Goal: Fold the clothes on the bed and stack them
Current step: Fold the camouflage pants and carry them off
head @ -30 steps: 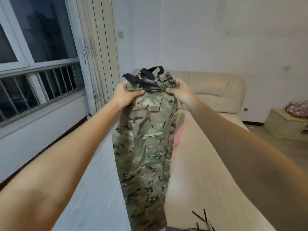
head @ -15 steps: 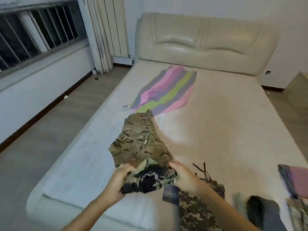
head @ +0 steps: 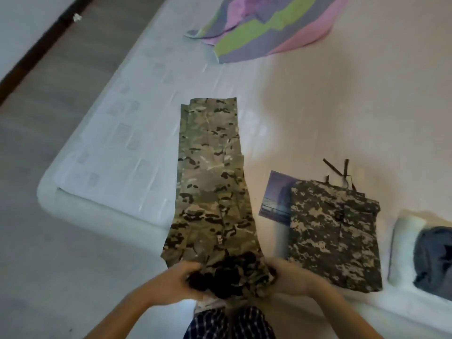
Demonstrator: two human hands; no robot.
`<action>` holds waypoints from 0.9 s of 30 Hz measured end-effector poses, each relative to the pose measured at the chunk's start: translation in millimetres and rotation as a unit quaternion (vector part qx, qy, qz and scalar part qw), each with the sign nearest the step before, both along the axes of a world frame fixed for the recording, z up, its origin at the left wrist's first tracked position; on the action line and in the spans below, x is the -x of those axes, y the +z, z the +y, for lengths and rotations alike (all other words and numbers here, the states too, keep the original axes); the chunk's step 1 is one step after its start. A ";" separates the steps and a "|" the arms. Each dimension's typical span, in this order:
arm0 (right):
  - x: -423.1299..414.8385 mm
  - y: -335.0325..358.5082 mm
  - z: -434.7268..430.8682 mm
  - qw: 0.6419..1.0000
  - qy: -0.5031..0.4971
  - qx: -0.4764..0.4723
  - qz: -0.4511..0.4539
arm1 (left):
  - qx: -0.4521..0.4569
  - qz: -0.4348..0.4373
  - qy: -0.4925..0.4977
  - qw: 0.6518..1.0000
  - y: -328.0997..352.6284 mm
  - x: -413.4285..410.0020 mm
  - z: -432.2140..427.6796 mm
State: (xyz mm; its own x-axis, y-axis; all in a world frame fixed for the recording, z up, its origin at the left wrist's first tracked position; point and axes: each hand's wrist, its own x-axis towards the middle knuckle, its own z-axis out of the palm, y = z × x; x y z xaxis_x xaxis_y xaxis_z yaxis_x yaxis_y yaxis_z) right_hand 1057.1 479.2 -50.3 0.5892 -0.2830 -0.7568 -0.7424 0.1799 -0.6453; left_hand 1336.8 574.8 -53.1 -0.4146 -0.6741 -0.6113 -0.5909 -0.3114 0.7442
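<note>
Your left hand (head: 175, 281) and right hand (head: 291, 277) are gripping the waistband of the long camouflage-patterned trousers (head: 211, 182) — legs lying stretched out ahead on the pale bed (head: 342, 106).

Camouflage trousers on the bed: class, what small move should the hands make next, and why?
Probably fold the waist forward onto the legs: the green-brown camouflage trousers lie flat at full length, left hand and right hand both gripping the bunched waistband at the near end.

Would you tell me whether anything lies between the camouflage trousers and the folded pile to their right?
Nothing visible does. The left hand and right hand grip the trousers at the waistband; only bare mattress separates them from the folded pile, where a bluish piece pokes out underneath.
</note>
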 end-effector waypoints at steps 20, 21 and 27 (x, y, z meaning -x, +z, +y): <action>-50.4 -182.5 9.4 0.855 0.245 0.419 0.181 | 0.211 -0.352 -0.074 0.909 -187.7 -22.2 3.6; -50.9 -189.3 5.1 0.863 0.238 0.406 0.186 | 0.222 -0.359 -0.066 0.904 -190.8 -24.5 -0.6; -47.5 -167.6 -31.7 0.937 0.088 0.327 0.082 | 0.193 -0.243 0.025 0.950 -177.6 -42.0 -13.8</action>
State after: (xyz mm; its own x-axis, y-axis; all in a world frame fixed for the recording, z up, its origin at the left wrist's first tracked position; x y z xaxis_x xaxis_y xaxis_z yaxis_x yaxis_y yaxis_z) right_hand 1104.6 447.4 -217.9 0.5608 -0.6273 -0.5403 -0.8226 -0.3485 -0.4492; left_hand 1378.7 561.0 -230.7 -0.1083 -0.8984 -0.4255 -0.8860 -0.1069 0.4512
